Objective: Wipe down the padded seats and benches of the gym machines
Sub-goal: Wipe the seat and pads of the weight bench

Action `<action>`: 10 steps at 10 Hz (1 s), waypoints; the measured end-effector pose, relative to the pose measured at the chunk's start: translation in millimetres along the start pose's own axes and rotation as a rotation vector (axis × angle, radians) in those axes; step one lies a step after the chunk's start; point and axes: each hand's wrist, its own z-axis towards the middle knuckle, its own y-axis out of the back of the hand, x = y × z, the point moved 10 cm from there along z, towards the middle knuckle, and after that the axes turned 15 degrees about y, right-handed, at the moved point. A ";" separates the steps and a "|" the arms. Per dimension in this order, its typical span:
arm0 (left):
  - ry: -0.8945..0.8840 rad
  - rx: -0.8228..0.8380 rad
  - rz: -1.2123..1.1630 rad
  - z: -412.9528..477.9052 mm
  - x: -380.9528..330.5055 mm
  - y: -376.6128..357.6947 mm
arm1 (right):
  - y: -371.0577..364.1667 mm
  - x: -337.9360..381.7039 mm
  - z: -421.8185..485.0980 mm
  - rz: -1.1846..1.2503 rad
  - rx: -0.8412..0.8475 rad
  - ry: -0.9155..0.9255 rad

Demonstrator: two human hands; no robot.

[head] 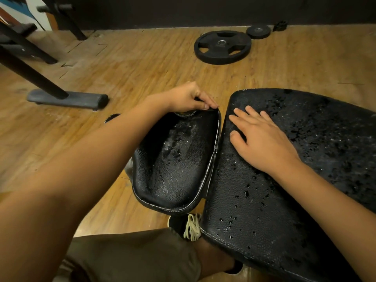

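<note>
Seat pad (175,165) centre frame, black, grainy, wet smear in dip. Bench pad (284,200) lower right, droplets all over; narrow gap between pads. Left hand (189,98) fingers curled over seat pad far rim. Right hand (262,143) flat on bench pad, fingers straight. Wood floor (142,64) open upper centre; weight plate (222,47) upper right.

One wide-angle camera on the person's head looks forward and steeply down from close above the seat (175,159) and bench (284,190), its curved view taking in the wooden floor (142,58) as far as the dark wall (203,11) along the top.
</note>
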 end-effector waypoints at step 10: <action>0.005 -0.085 -0.049 -80.0 38.3 12.2 | -2.2 -1.5 0.6 0.018 -0.002 -0.007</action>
